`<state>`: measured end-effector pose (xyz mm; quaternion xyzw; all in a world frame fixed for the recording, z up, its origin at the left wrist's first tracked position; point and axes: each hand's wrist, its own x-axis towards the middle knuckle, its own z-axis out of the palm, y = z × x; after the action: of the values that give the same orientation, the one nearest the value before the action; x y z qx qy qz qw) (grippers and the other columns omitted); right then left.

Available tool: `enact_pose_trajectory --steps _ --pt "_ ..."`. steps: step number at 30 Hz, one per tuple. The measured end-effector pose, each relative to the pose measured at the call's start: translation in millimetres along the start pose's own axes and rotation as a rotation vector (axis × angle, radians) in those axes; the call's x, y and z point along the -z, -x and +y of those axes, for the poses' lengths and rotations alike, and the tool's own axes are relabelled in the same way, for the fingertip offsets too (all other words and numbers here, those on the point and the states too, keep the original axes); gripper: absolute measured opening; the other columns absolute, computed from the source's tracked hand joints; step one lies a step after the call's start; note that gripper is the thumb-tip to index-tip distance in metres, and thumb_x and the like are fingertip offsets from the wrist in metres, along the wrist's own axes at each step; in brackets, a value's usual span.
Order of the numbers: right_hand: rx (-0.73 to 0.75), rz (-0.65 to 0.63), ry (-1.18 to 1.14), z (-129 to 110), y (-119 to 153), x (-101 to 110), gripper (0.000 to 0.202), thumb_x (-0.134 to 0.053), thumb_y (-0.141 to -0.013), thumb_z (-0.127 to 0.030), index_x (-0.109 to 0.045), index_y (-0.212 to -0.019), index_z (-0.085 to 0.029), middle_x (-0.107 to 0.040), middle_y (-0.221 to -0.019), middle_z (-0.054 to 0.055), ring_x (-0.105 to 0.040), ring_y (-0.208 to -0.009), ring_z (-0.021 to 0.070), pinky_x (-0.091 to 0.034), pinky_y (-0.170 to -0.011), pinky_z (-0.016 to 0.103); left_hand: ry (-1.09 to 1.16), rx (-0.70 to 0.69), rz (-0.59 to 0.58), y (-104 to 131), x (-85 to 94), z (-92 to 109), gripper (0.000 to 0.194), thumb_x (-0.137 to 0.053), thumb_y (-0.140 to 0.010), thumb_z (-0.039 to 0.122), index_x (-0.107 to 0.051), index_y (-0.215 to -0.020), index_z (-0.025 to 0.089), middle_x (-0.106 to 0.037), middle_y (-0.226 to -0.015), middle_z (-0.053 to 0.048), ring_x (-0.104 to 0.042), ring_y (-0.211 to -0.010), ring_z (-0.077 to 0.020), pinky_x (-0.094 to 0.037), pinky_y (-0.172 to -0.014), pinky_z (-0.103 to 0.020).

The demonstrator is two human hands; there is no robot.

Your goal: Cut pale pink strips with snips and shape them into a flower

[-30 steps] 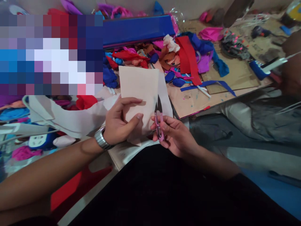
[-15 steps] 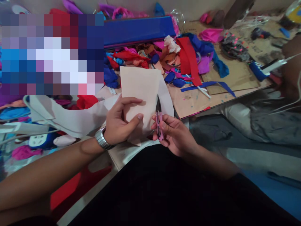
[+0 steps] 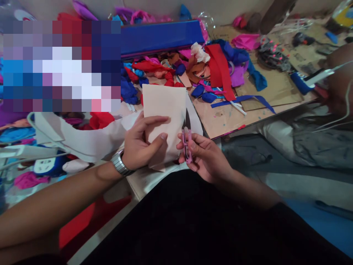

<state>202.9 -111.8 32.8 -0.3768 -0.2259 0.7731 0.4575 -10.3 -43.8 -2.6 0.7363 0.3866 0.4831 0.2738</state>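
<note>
Showing, in the head view: the left hand [image 3: 138,143] is pinching a pale cream rectangular paper sheet [image 3: 164,106] between thumb and fingers, long axis running upright away from the body. The right hand [image 3: 205,156], just right of the sheet, is closing around small pink-handled thread snips [image 3: 187,141], whose dark blades are meeting the sheet's right edge over the brown cardboard board [image 3: 220,117].

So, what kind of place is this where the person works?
Probably a home craft workspace. The left hand holds cream paper, the right hand pink snips. Coloured scraps litter a cardboard sheet, beside a blue roll.
</note>
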Motion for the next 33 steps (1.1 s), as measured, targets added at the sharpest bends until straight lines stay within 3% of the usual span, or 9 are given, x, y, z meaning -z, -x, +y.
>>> enact_pose_trajectory --steps 26,33 --pt "0.019 0.000 0.010 -0.7 -2.0 0.2 0.036 -0.087 -0.085 -0.042 -0.074 -0.112 -0.021 -0.075 -0.097 0.002 -0.072 -0.066 0.0108 -0.036 -0.039 0.015 0.013 -0.013 -0.019 -2.6 1.4 8.3 0.035 -0.079 -0.089 0.029 -0.075 -0.124 0.024 -0.077 -0.120 -0.007 -0.070 -0.114 -0.0244 -0.060 -0.102 -0.044" --pt "0.031 -0.003 -0.009 -4.3 -3.6 -1.3 0.035 -0.087 -0.086 -0.040 -0.074 -0.110 -0.020 -0.074 -0.094 0.002 -0.072 -0.066 0.0109 -0.036 -0.040 0.015 -0.014 -0.010 -0.022 -1.9 1.8 7.6 0.035 -0.078 -0.090 0.033 -0.074 -0.123 0.023 -0.077 -0.120 -0.007 -0.070 -0.114 -0.0250 -0.060 -0.103 -0.044"
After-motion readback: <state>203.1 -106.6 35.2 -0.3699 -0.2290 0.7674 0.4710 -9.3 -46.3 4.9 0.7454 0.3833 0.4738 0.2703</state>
